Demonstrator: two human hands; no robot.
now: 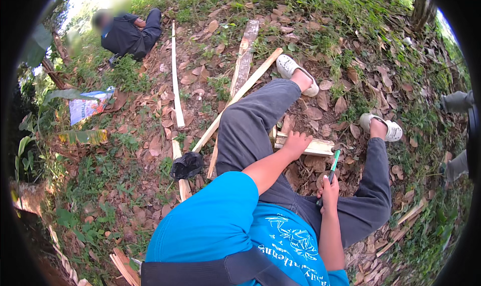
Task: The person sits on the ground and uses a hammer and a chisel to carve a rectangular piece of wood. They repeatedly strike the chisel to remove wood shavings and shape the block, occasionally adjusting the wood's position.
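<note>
My left hand (pixel 296 144) rests with bent fingers on a short pale piece of wood (pixel 319 146) lying between my legs, and grips its near end. My right hand (pixel 328 192) is wrapped round the dark grip of a hammer (pixel 334 161) with a green shaft. The hammer's small dark head is close to the right end of the wood; whether it touches cannot be made out. A long pale strip of wood (pixel 250 83) slants up from beside my bent left leg, passing near my shoe.
A weathered plank (pixel 249 48) and a thin white strip (pixel 176 80) lie ahead on leaf litter. At left are a black plastic bag (pixel 186 164) and a printed sack (pixel 89 106). Someone in dark clothes (pixel 133 35) sits far left; another person's legs (pixel 457 103) stand at right.
</note>
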